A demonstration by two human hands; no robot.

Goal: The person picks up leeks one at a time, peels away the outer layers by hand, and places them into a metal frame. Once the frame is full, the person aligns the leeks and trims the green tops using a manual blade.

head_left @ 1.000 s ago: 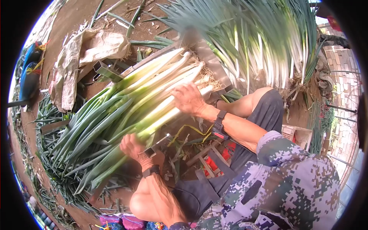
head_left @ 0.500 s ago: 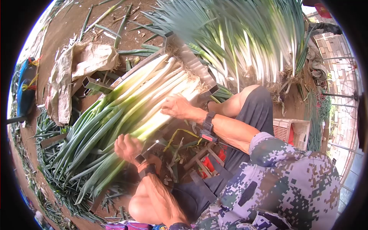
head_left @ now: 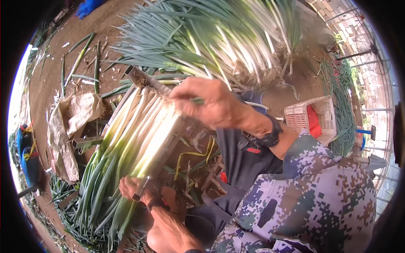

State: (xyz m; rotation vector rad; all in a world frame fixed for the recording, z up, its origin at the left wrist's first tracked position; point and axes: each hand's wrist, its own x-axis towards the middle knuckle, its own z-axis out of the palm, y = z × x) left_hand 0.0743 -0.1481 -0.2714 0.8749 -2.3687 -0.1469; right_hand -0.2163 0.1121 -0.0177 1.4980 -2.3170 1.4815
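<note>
A bundle of green onions (head_left: pixel 134 130) lies slantwise in a metal frame (head_left: pixel 168 147), white root ends at the top and green leaves hanging down to the lower left. My left hand (head_left: pixel 134 189) has its fingers curled on the stalks at the bundle's near edge, beside a square metal post. Above the root end, my right hand (head_left: pixel 206 101) is raised and slightly blurred, its fingers bent together. A small green bit shows at those fingers; what it is cannot be made out.
A large pile of green onions (head_left: pixel 236 42) lies beyond the frame. Left of the frame is a crumpled sack (head_left: pixel 63 139). A pale plastic crate (head_left: pixel 297 116) with something red stands at the right. Loose leaves and a yellow strap (head_left: pixel 179 162) lie on the ground.
My right hand has lifted off the white stalks and moved up past the root end. My left hand stays on the stalks. The camera view has shifted and turned.
</note>
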